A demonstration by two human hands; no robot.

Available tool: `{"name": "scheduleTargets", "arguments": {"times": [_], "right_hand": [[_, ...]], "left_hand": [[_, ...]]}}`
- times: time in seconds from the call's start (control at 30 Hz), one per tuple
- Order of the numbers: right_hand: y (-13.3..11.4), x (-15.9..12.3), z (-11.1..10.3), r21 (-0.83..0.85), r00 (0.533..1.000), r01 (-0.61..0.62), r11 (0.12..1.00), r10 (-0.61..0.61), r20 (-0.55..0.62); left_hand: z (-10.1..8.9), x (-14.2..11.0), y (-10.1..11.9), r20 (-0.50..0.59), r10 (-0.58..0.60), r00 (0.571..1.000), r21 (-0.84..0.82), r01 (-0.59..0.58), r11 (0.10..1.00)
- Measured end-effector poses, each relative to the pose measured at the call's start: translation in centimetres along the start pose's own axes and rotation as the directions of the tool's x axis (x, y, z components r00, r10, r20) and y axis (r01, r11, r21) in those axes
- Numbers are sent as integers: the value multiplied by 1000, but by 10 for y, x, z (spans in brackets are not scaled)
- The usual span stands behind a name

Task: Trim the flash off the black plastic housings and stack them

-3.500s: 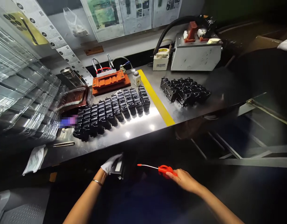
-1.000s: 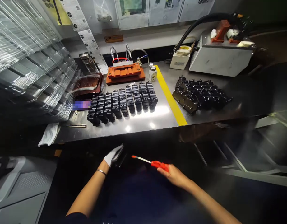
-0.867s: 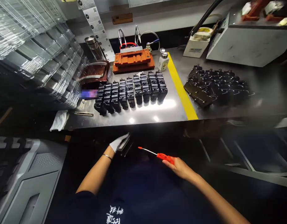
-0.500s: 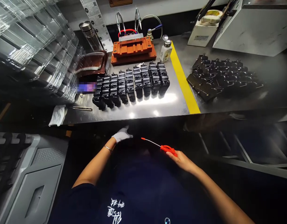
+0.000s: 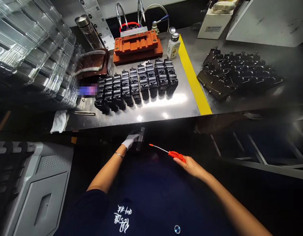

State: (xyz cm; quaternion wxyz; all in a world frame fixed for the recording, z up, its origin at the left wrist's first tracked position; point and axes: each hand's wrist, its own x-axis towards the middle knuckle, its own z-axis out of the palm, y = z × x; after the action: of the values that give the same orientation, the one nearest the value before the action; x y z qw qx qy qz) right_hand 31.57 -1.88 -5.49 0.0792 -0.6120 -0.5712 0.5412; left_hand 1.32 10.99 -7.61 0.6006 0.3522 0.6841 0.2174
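Note:
My left hand [image 5: 130, 141], in a white glove, is closed around a dark rectangular part [image 5: 140, 139] below the table's front edge; the part's lower end blends into the dark background. Bare and to the right, my right hand [image 5: 188, 164] is wrapped round a red air blow gun [image 5: 176, 155]. Its thin metal tube points left, and the red tip [image 5: 150, 145] stays a short gap away from the dark part. On the metal table, rows of black moulded parts [image 5: 136, 85] stand side by side above my hands.
An orange fixture [image 5: 138, 46] sits behind the rows, beside a white dispenser bottle [image 5: 173, 46]. Yellow tape [image 5: 194, 78] divides the table; more black parts [image 5: 235, 72] lie right of it. Stacked clear trays [image 5: 35, 42] rise at left, near a white cloth [image 5: 59, 122] and a grey bin [image 5: 45, 186].
My left hand has turned and shifted slightly right, and the dark part in it now shows as an upright piece. The blow gun has barely moved. The camera view has shifted a little.

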Motion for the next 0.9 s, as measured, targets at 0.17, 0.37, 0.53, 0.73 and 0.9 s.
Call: {"name": "scheduleTargets", "arguments": {"times": [0.17, 0.37, 0.53, 0.73, 0.9], "right_hand": [[-22, -3, 15, -216, 997, -70, 974, 75, 17], [-26, -2, 25, -333, 995, -76, 940, 92, 34], [-25, 0, 26, -317, 993, -80, 945, 103, 55], [-10, 12, 9, -191, 970, -215, 958, 187, -155], [1, 18, 1, -164, 968, -204, 965, 174, -179]], "left_hand": [[18, 8, -4, -63, -1, 998, 21, 2, 1000], [27, 13, -6, -129, 4, 992, 102, 9, 995], [27, 10, -6, -99, 18, 995, 184, 1, 983], [23, -13, 5, 74, 72, 995, 291, -91, 952], [22, -29, 12, 136, 106, 985, 352, -148, 924]]}}
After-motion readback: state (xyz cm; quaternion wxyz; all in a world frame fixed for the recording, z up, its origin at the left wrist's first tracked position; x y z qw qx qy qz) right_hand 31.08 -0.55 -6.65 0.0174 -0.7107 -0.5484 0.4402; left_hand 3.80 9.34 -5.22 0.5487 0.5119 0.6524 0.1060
